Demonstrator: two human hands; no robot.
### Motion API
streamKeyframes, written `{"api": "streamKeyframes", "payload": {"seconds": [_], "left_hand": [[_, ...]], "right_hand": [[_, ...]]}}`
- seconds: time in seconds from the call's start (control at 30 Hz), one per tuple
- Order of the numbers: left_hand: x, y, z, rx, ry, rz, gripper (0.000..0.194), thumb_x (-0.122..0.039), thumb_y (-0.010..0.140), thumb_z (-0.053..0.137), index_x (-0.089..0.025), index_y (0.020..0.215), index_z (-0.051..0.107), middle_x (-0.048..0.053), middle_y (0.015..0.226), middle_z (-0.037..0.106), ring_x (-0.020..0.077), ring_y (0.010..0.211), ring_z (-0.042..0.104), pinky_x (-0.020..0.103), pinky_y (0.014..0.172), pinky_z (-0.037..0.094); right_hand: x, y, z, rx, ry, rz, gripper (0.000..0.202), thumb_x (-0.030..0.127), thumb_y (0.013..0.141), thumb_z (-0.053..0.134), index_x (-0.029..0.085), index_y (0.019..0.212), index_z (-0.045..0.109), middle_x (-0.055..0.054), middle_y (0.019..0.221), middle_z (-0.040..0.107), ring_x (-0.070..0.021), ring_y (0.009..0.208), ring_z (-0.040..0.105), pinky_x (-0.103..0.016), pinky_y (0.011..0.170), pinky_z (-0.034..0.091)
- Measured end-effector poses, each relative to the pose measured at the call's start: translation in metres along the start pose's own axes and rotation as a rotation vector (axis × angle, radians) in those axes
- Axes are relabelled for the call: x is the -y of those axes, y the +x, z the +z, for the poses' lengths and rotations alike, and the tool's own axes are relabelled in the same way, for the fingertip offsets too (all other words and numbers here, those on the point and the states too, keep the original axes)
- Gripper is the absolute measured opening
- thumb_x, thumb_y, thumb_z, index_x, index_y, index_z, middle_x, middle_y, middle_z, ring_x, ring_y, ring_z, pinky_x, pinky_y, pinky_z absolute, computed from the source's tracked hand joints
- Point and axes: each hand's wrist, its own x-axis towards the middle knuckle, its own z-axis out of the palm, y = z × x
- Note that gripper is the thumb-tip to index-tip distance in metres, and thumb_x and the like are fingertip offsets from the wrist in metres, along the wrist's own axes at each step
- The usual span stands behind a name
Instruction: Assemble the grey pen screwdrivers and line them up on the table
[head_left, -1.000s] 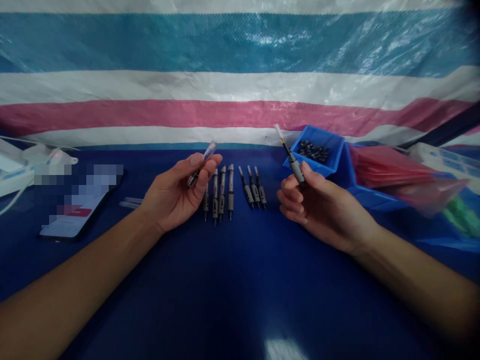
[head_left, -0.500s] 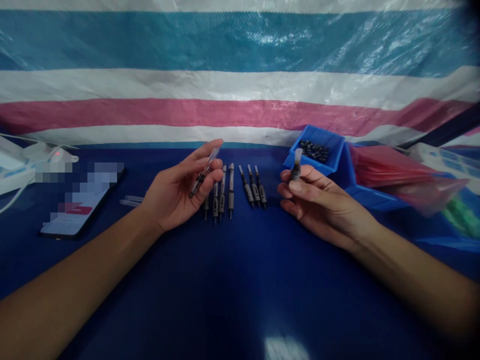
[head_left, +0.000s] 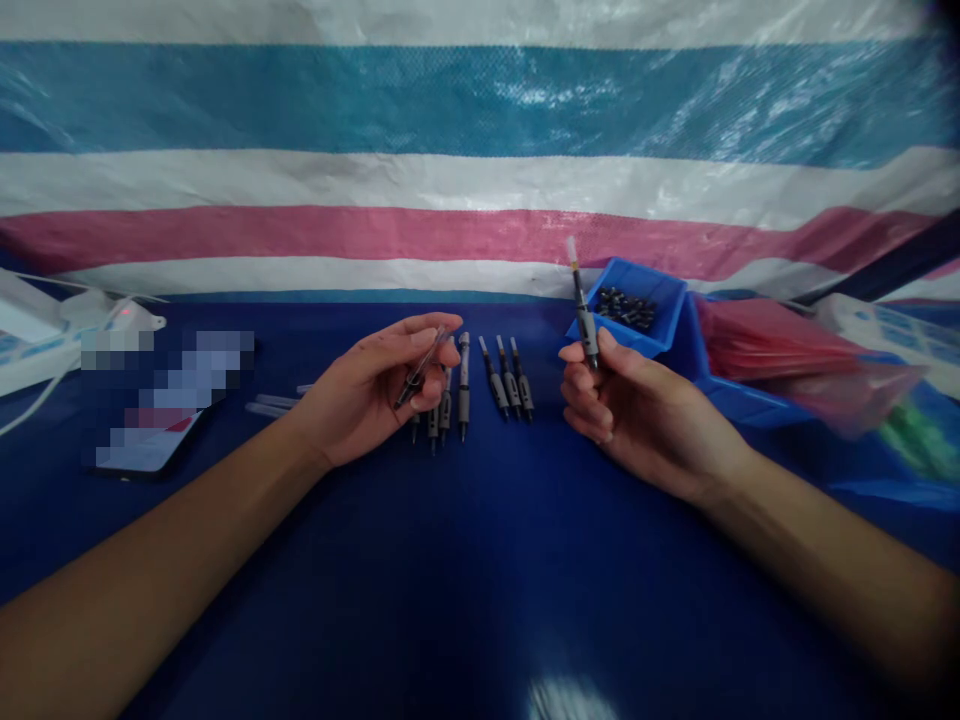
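My left hand [head_left: 375, 390] is closed on a clear pen barrel [head_left: 421, 368], which slants up to the right between thumb and fingers. Between the thumb and fingertips of my right hand [head_left: 637, 410] is a pen core [head_left: 583, 305] with a grey grip and a whitish upper end, held nearly upright in front of the small blue bin. Several pens with clear barrels [head_left: 463, 385] lie side by side just right of my left hand, partly hidden by it. Three pen cores with grey grips [head_left: 508, 380] lie between my hands on the blue table [head_left: 465, 560].
A blue bin [head_left: 652, 340] holds small black parts [head_left: 626, 307]. Right of it, another bin holds red plastic bags [head_left: 772, 340]. A phone [head_left: 176, 400], clear tubes [head_left: 270, 405] and a white power strip [head_left: 112, 325] are at the left. A striped sheet [head_left: 480, 180] hangs behind.
The core in my right hand has turned to show its side, its whitish end now higher. My left hand and its barrel have shifted slightly right and down.
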Motion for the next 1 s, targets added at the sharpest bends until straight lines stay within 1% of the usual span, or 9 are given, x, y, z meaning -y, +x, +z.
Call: {"api": "streamKeyframes", "payload": {"seconds": [0.17, 0.23, 0.37, 0.5, 0.6, 0.73, 0.83, 0.9, 1.0], "left_hand": [[0.003, -0.003, 0.007, -0.093, 0.376, 0.31, 0.017, -0.023, 0.093, 0.099, -0.022, 0.109, 0.093, 0.007, 0.102, 0.087, 0.0141, 0.079, 0.076, 0.021, 0.072, 0.063], [0.004, -0.006, 0.012, -0.148, 0.471, 0.368, 0.02, -0.021, 0.089, 0.102, -0.023, 0.107, 0.093, 0.008, 0.106, 0.087, 0.0172, 0.087, 0.08, 0.024, 0.08, 0.065], [0.006, -0.012, 0.018, -0.157, 0.694, 0.423, 0.016, -0.022, 0.091, 0.1, -0.024, 0.104, 0.092, 0.007, 0.108, 0.088, 0.0212, 0.098, 0.082, 0.03, 0.095, 0.067], [0.008, -0.015, 0.017, -0.144, 0.865, 0.485, 0.011, -0.026, 0.098, 0.094, -0.025, 0.108, 0.089, 0.006, 0.107, 0.088, 0.0204, 0.095, 0.08, 0.028, 0.09, 0.064], [0.009, -0.016, 0.015, -0.126, 0.904, 0.483, 0.013, -0.029, 0.103, 0.09, -0.024, 0.114, 0.086, 0.007, 0.107, 0.087, 0.0213, 0.095, 0.08, 0.029, 0.086, 0.062], [0.009, -0.018, 0.014, -0.073, 0.95, 0.491, 0.014, -0.029, 0.108, 0.083, -0.023, 0.12, 0.082, 0.008, 0.11, 0.087, 0.0215, 0.095, 0.081, 0.03, 0.085, 0.06], [0.008, -0.018, 0.013, -0.074, 0.98, 0.513, 0.014, -0.029, 0.11, 0.08, -0.022, 0.122, 0.081, 0.008, 0.109, 0.087, 0.0212, 0.096, 0.081, 0.031, 0.086, 0.06], [0.009, -0.017, 0.011, -0.085, 1.03, 0.55, 0.013, -0.028, 0.111, 0.079, -0.022, 0.122, 0.08, 0.008, 0.109, 0.087, 0.0212, 0.096, 0.081, 0.031, 0.087, 0.06], [0.011, -0.015, 0.004, -0.053, 1.198, 0.688, 0.015, -0.024, 0.111, 0.076, -0.022, 0.125, 0.078, 0.006, 0.111, 0.086, 0.0201, 0.095, 0.081, 0.032, 0.087, 0.062]], "right_hand": [[-0.003, -0.003, -0.001, -0.028, -0.069, -0.061, 0.026, 0.035, 0.083, 0.106, 0.022, 0.096, 0.088, -0.001, 0.086, 0.068, -0.0109, 0.065, 0.054, -0.021, 0.052, 0.049], [-0.004, -0.004, -0.001, -0.028, -0.095, -0.09, 0.024, 0.03, 0.083, 0.106, 0.025, 0.097, 0.088, 0.0, 0.083, 0.066, -0.0125, 0.066, 0.054, -0.022, 0.053, 0.048], [-0.004, -0.003, -0.001, -0.005, -0.126, -0.082, 0.026, 0.042, 0.09, 0.102, 0.023, 0.096, 0.086, -0.001, 0.08, 0.065, -0.0127, 0.065, 0.054, -0.023, 0.053, 0.048], [-0.003, -0.002, 0.0, -0.016, -0.119, -0.055, 0.04, 0.058, 0.093, 0.097, 0.019, 0.092, 0.087, -0.003, 0.079, 0.067, -0.0129, 0.062, 0.058, -0.024, 0.052, 0.048], [-0.004, -0.003, 0.001, -0.016, -0.184, -0.098, 0.042, 0.059, 0.096, 0.093, 0.019, 0.088, 0.087, -0.004, 0.078, 0.069, -0.0149, 0.06, 0.061, -0.027, 0.05, 0.047], [-0.006, -0.005, 0.002, -0.008, -0.275, -0.246, 0.019, 0.041, 0.097, 0.094, 0.023, 0.098, 0.089, -0.003, 0.081, 0.074, -0.0154, 0.061, 0.062, -0.03, 0.054, 0.047], [-0.007, -0.004, 0.001, -0.017, -0.274, -0.272, 0.012, 0.03, 0.097, 0.092, 0.023, 0.107, 0.091, -0.003, 0.082, 0.075, -0.015, 0.062, 0.064, -0.029, 0.057, 0.047], [-0.008, -0.002, -0.002, -0.008, -0.276, -0.287, 0.011, 0.028, 0.098, 0.091, 0.023, 0.107, 0.091, -0.003, 0.082, 0.076, -0.0154, 0.064, 0.066, -0.029, 0.057, 0.048], [-0.011, 0.0, -0.008, 0.028, -0.343, -0.341, 0.01, 0.03, 0.102, 0.089, 0.025, 0.111, 0.09, -0.001, 0.078, 0.075, -0.0153, 0.062, 0.067, -0.029, 0.058, 0.049]]}}
